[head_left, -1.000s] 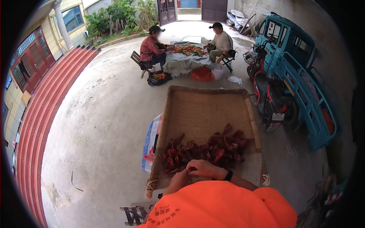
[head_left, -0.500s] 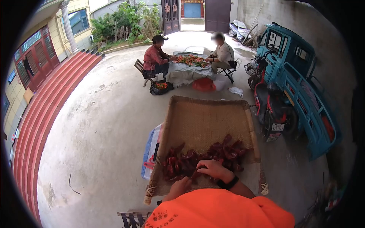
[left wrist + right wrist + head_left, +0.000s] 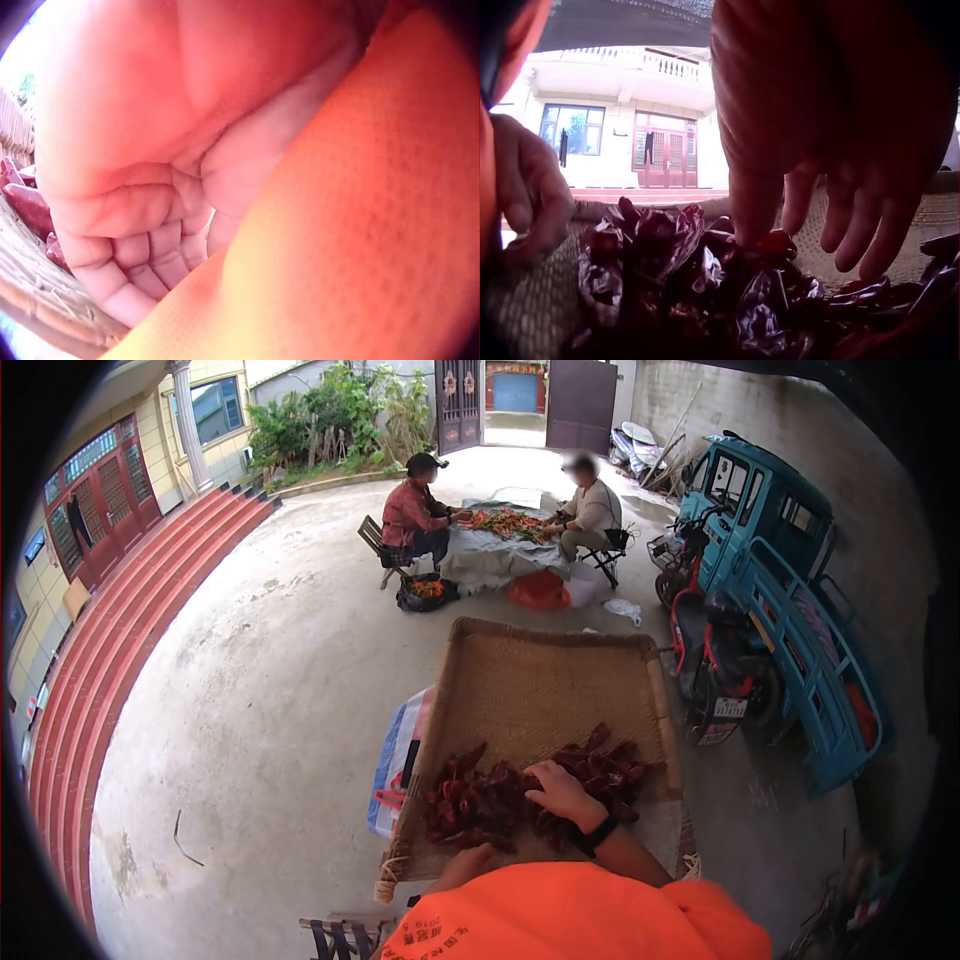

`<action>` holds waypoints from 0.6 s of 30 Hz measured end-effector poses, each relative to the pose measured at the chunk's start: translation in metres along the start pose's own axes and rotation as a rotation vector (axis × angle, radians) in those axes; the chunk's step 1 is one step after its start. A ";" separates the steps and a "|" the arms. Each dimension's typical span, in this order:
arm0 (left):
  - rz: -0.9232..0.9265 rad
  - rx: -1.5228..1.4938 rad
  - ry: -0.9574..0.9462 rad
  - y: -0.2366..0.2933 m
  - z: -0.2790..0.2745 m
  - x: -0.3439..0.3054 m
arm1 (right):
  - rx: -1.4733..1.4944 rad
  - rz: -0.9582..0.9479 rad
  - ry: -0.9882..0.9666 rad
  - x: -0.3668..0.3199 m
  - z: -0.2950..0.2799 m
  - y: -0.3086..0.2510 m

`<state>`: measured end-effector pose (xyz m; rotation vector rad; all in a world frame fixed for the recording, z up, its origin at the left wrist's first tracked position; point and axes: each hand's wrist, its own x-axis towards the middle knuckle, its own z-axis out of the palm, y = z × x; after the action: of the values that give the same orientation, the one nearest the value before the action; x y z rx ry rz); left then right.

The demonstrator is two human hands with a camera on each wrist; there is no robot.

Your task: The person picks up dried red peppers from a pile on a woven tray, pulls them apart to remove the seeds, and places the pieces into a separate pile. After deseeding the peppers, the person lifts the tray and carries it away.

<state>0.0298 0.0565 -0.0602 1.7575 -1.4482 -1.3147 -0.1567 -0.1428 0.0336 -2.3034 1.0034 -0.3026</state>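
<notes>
Dark red dried peppers [image 3: 480, 800] [image 3: 682, 277] lie in a loose pile on a woven tray [image 3: 550, 680]. In the head view my right hand [image 3: 562, 792] is over the middle of the pile. The right wrist view shows that hand [image 3: 832, 127] with its fingers spread and pointing down, the thumb at a pepper [image 3: 776, 244]; contact of the other fingers is unclear. My left hand [image 3: 470, 865] is at the tray's near side, below the pile. Its fingers [image 3: 135, 262] are loosely bent, and I see nothing held in the left hand [image 3: 536, 184].
Beyond the tray, two people sit at a covered table [image 3: 490, 565] with red and green peppers [image 3: 508, 523]. A scooter [image 3: 710, 640] and a blue three-wheeler [image 3: 800, 620] stand right. Red steps [image 3: 150, 600] run left. A striped bag [image 3: 395, 765] lies beside the tray.
My hands were together over one pepper and have moved apart. The right hand has reached forward into the pile; the left stays near the tray's near edge. The head view has tilted up slightly.
</notes>
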 end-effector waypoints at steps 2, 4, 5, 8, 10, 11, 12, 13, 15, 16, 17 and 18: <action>0.090 0.118 -0.001 0.034 -0.016 -0.015 | -0.067 -0.031 -0.002 0.013 0.037 -0.002; 0.102 0.114 0.006 0.031 -0.015 -0.015 | -0.115 -0.039 -0.020 0.022 0.061 -0.004; 0.108 0.112 0.011 0.029 -0.015 -0.014 | -0.130 -0.031 -0.038 0.025 0.070 -0.003; 0.126 0.079 0.091 0.003 -0.002 -0.004 | -0.232 -0.053 -0.063 0.026 0.083 -0.007; 0.133 0.031 0.110 0.035 -0.015 -0.020 | -0.258 -0.077 -0.067 0.024 0.087 -0.004; 0.138 0.006 0.118 0.046 -0.019 -0.025 | -0.240 -0.085 -0.068 0.025 0.090 0.001; 0.148 -0.006 0.116 0.041 -0.017 -0.023 | -0.221 -0.094 -0.068 0.024 0.088 0.001; 0.158 -0.017 0.114 0.031 -0.013 -0.019 | -0.167 -0.067 -0.048 0.020 0.085 0.001; 0.159 -0.032 0.107 0.023 -0.011 -0.015 | -0.056 -0.017 -0.009 0.009 0.076 -0.001; 0.150 -0.037 0.099 0.021 -0.011 -0.014 | -0.036 -0.016 0.066 0.007 0.073 0.000; 0.139 -0.043 0.088 0.020 -0.010 -0.015 | -0.015 -0.012 0.139 0.005 0.070 0.001; 0.128 -0.040 0.084 0.023 -0.011 -0.016 | 0.005 -0.006 0.213 0.003 0.067 0.003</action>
<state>0.0301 0.0623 -0.0310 1.6456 -1.4519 -1.1817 -0.1281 -0.1169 -0.0218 -2.3058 1.0968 -0.5624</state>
